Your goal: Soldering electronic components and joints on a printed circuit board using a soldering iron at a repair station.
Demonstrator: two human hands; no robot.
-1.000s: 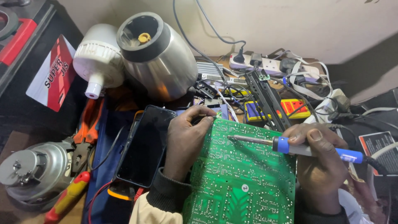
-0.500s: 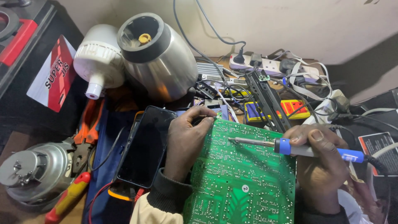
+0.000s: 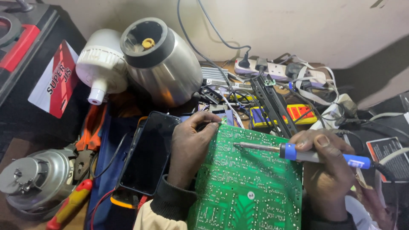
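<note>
Green circuit board (image 3: 251, 183) — left hand (image 3: 191, 149) pinching its edge, right hand (image 3: 328, 170) levelling soldering iron (image 3: 294, 152).

The green circuit board (image 3: 247, 183) ran off the bottom edge, its near side unseen, and the left hand (image 3: 189, 149) covered its left margin. The soldering iron (image 3: 298, 154) handle was partly wrapped by the right hand (image 3: 326, 170); whether its tip touched the board could not be told. The motor housing (image 3: 36, 181) was cut by the left edge, and the counter lay mostly buried under cables.
</note>
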